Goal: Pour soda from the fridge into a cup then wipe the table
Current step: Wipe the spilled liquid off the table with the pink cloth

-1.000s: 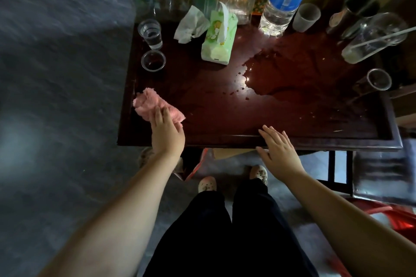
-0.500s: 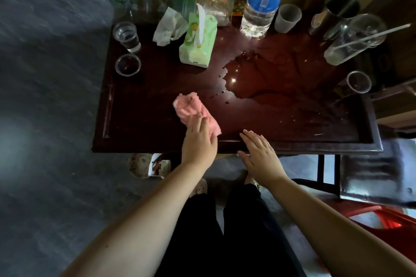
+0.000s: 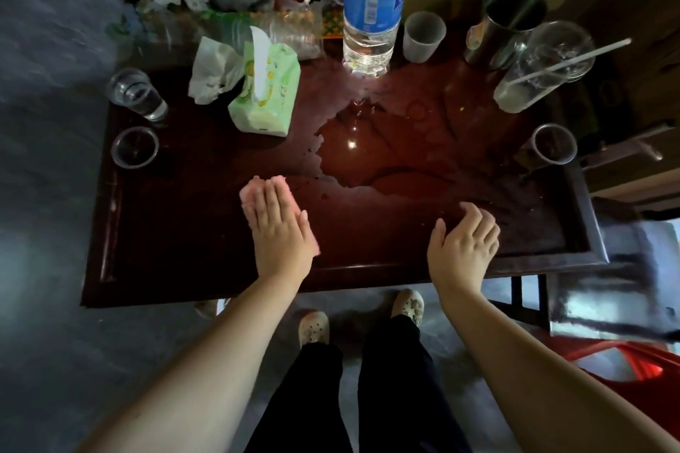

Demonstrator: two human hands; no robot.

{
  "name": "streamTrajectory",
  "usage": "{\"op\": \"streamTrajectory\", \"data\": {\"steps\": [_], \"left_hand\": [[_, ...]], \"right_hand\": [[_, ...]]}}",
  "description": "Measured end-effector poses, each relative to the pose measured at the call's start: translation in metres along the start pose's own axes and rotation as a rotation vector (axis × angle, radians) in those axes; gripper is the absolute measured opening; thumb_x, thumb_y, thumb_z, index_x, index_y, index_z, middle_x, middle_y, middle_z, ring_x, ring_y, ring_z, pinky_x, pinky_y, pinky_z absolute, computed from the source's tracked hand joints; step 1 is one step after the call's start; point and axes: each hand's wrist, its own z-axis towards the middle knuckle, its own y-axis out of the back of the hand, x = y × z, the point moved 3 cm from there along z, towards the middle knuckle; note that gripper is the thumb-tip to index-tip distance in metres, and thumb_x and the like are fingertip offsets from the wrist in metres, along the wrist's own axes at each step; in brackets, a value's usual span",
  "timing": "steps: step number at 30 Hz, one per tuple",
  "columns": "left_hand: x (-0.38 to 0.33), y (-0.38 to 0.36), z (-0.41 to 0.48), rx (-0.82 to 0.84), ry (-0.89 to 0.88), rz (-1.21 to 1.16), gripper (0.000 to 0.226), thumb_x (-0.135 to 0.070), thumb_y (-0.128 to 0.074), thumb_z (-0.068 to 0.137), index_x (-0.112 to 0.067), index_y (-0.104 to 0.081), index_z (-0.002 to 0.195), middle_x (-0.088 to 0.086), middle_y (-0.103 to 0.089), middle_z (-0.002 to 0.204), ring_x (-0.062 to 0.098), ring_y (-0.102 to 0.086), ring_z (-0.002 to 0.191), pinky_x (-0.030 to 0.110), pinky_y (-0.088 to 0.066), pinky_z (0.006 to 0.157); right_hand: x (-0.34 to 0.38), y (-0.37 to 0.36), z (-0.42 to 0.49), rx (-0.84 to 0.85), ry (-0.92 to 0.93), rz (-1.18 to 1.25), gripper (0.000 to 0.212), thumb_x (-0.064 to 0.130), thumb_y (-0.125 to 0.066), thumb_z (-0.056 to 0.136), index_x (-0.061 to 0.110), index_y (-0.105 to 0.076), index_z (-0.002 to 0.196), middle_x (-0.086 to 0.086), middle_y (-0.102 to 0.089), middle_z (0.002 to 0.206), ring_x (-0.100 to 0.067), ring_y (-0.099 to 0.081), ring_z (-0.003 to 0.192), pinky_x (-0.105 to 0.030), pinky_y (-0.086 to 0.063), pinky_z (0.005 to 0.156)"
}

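My left hand (image 3: 279, 228) lies flat on a pink cloth (image 3: 247, 195), pressing it onto the dark wooden table (image 3: 165, 232) just left of a wide puddle (image 3: 371, 158). Only the cloth's far edge and a corner by my wrist show. My right hand (image 3: 463, 243) hovers near the table's front edge, fingers loosely curled, holding nothing. Behind the puddle stands a large clear bottle with a blue label (image 3: 371, 7). A small clear cup (image 3: 423, 37) is to its right.
A green tissue pack (image 3: 265, 92) and crumpled tissue (image 3: 213, 70) lie at the back left, with two clear cups (image 3: 136, 92) (image 3: 135, 147) near the left edge. A metal mug (image 3: 504, 22), a cup with a straw (image 3: 541, 70) and another clear cup (image 3: 552, 143) stand on the right.
My left hand slid the pink cloth from the table's left front corner toward the middle, up to the puddle's edge. My right hand moved from the front rim onto the table and curled.
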Motion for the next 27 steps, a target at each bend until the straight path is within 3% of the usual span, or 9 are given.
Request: {"op": "streamTrajectory", "data": {"steps": [3, 6, 11, 17, 23, 27], "left_hand": [[-0.004, -0.004, 0.012, 0.024, -0.116, 0.05, 0.063, -0.032, -0.013, 0.096, -0.001, -0.014, 0.151, 0.02, -0.018, 0.156, 0.029, -0.008, 0.147, 0.048, -0.009, 0.119], [-0.013, -0.009, 0.026, 0.018, -0.181, 0.091, 0.061, -0.029, -0.012, 0.097, -0.001, -0.017, 0.15, 0.018, -0.018, 0.157, 0.027, -0.009, 0.147, 0.047, -0.011, 0.119], [-0.033, -0.017, 0.051, 0.001, -0.145, 0.069, 0.06, -0.027, -0.014, 0.096, -0.003, -0.012, 0.151, 0.017, -0.016, 0.157, 0.027, -0.008, 0.147, 0.046, -0.008, 0.119], [-0.052, -0.018, 0.08, -0.016, -0.203, 0.037, 0.061, -0.027, -0.015, 0.095, -0.002, -0.018, 0.15, 0.018, -0.02, 0.156, 0.028, -0.013, 0.146, 0.047, -0.008, 0.119], [-0.061, -0.02, 0.103, -0.032, -0.272, 0.056, 0.06, -0.024, -0.021, 0.094, 0.0, -0.019, 0.149, 0.019, -0.022, 0.155, 0.03, -0.014, 0.146, 0.049, -0.012, 0.118], [-0.063, -0.022, 0.108, -0.022, -0.281, 0.093, 0.061, -0.026, -0.018, 0.094, -0.001, -0.017, 0.15, 0.017, -0.018, 0.157, 0.029, -0.01, 0.147, 0.047, -0.006, 0.119]], "right_hand": [[0.011, -0.002, 0.019, 0.015, 0.271, 0.054, 0.013, 0.017, -0.05, 0.087, 0.008, -0.054, 0.096, -0.011, -0.056, 0.095, -0.031, -0.052, 0.089, -0.044, -0.045, 0.078], [0.017, -0.008, 0.019, 0.137, 0.426, 0.055, 0.011, 0.017, -0.05, 0.091, 0.011, -0.056, 0.085, -0.003, -0.057, 0.083, -0.024, -0.053, 0.079, -0.039, -0.048, 0.066], [0.012, -0.008, 0.016, 0.141, 0.372, 0.07, 0.016, 0.02, -0.053, 0.092, 0.013, -0.06, 0.079, 0.004, -0.059, 0.075, -0.018, -0.056, 0.072, -0.031, -0.046, 0.054], [0.013, -0.01, 0.019, 0.143, 0.396, 0.079, 0.027, 0.03, -0.041, 0.09, 0.014, -0.059, 0.076, 0.005, -0.058, 0.072, -0.017, -0.055, 0.067, -0.031, -0.047, 0.05], [0.013, -0.011, 0.021, 0.138, 0.404, 0.07, 0.027, 0.03, -0.041, 0.09, 0.014, -0.058, 0.075, 0.004, -0.057, 0.07, -0.017, -0.054, 0.065, -0.032, -0.047, 0.049], [0.013, -0.011, 0.021, 0.13, 0.412, 0.067, 0.027, 0.029, -0.042, 0.091, 0.013, -0.058, 0.075, 0.004, -0.057, 0.07, -0.018, -0.054, 0.066, -0.031, -0.046, 0.048]]}}
